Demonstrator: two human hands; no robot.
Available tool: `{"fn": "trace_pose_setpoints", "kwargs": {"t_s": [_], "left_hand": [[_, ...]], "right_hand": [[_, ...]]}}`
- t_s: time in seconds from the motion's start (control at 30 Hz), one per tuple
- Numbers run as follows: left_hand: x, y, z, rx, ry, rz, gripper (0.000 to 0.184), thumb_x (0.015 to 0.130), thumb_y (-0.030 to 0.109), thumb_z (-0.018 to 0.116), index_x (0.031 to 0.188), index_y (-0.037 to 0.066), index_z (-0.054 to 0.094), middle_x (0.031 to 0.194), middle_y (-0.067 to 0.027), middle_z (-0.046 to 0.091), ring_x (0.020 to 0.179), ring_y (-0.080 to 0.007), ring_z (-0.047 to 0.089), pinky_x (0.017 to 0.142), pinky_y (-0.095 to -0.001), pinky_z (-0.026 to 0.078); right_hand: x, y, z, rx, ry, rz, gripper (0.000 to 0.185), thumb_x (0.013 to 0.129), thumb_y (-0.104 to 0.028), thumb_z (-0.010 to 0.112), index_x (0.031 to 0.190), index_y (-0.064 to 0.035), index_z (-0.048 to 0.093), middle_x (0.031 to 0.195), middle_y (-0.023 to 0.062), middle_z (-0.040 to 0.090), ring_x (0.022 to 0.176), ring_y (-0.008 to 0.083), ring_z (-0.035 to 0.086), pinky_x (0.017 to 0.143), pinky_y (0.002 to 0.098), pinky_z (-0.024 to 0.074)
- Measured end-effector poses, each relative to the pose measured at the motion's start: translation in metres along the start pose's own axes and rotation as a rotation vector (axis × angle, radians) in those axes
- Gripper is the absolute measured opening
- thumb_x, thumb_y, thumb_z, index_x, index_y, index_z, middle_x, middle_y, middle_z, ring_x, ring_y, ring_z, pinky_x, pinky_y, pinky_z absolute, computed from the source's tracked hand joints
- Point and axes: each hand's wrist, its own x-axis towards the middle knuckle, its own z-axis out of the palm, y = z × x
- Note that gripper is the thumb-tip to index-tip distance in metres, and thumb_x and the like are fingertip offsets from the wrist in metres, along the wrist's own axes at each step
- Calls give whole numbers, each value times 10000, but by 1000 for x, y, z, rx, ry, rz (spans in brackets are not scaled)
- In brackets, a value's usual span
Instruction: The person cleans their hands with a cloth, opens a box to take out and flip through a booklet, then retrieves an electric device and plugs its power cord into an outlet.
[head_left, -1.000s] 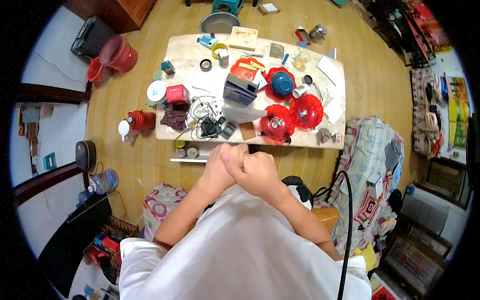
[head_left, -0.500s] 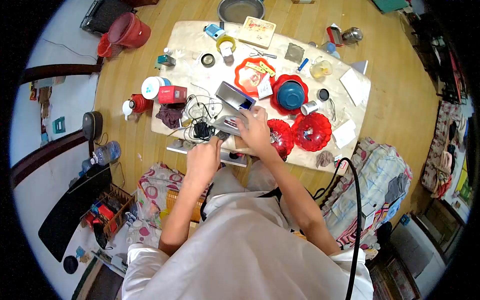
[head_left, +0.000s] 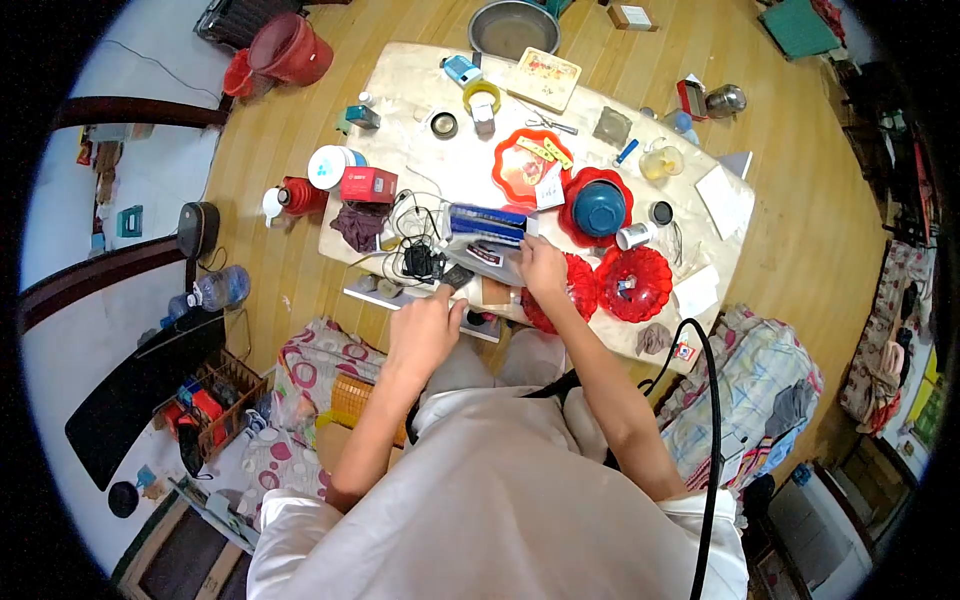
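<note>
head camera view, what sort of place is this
Most likely a lived-in room in a home: a long cream-covered table holds a shiny red scalloped dish and a round blue bowl, and a pale plaid cloth drapes over furniture beside it.

Both bare forearms [head_left: 600, 390] stretch forward, angling inward; the left hand [head_left: 420, 332], back upward and fingers bent, sits nearer the torso [head_left: 520, 480]; the right hand [head_left: 543, 268] reaches farther out, fingers curled.

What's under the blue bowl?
A red wavy-edged dish peeks out around the blue bowl. The dish's middle is covered by the bowl, so I can't see that part.
</note>
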Motion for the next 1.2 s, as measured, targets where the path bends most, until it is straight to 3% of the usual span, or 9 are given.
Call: {"fn": "trace_pose_setpoints", "kwargs": {"t_s": [0.2,0.3,0.43,0.57,0.7,0.8,1.0,1.17,1.2], "left_hand": [[-24,-47,-7,-171,79,-32,430,950,332,580,1206,-14,574,993,-256,671,881,-405,662,751,-491,524],[-42,-77,-10,-242,234,39,716,935,396,596,1361,-133,371,1203,-317,561,1111,-433,566,893,-474,490],[-73,-108,-21,-372,271,64,860,888,427,668,1450,-87,268,1402,-312,432,1306,-431,438,1059,-467,387],[-104,-141,-27,-634,163,285,771,910,355,656,1491,15,280,1486,-242,378,1355,-354,414,1088,-412,360],[-141,-162,-23,-1046,41,365,658,948,278,616,1474,19,316,1394,-175,470,1271,-217,456,1081,-332,338],[-155,-182,-13,-1210,-82,271,591,954,198,576,1465,30,331,1377,-182,478,1264,-220,464,1073,-328,342],[-178,-188,5,-1002,9,310,545,932,42,428,1465,26,320,1369,-188,489,1258,-237,479,1064,-309,340],[-185,-175,7,-735,81,243,555,941,97,436,1482,78,312,971,-275,634,878,-373,625,829,-417,468],[-186,-173,8,-731,84,244,555,941,97,436,1482,78,312,971,-275,634,878,-373,625,829,-417,468]], "right_hand": [[-67,-56,-54,225,284,-26,237,883,-90,610,1096,-50,707,941,197,675,820,368,663,744,417,526],[-105,-90,-75,229,409,-80,215,891,-49,629,1089,-20,708,904,177,710,758,195,683,689,293,512],[-166,-142,-98,279,381,-41,221,879,-24,635,1083,-23,717,848,106,713,689,121,626,656,261,490],[-223,-185,-96,387,366,-68,260,856,25,616,1092,-26,713,801,113,688,665,121,643,602,267,488],[-262,-197,-69,437,398,-16,225,893,-4,621,1099,-5,710,855,49,697,756,57,567,685,213,452],[-284,-208,-59,408,401,-1,235,889,-19,632,1112,-10,706,851,50,695,740,60,554,683,208,448],[-299,-210,-51,400,388,-2,258,888,-33,633,1138,-27,697,861,54,696,692,65,535,633,213,445],[-304,-204,-67,235,307,-166,248,890,-63,641,1131,-50,697,879,108,692,626,116,562,585,252,457],[-306,-203,-71,174,266,-165,242,888,-109,648,1120,-58,696,920,129,695,674,212,615,629,309,495]]}}
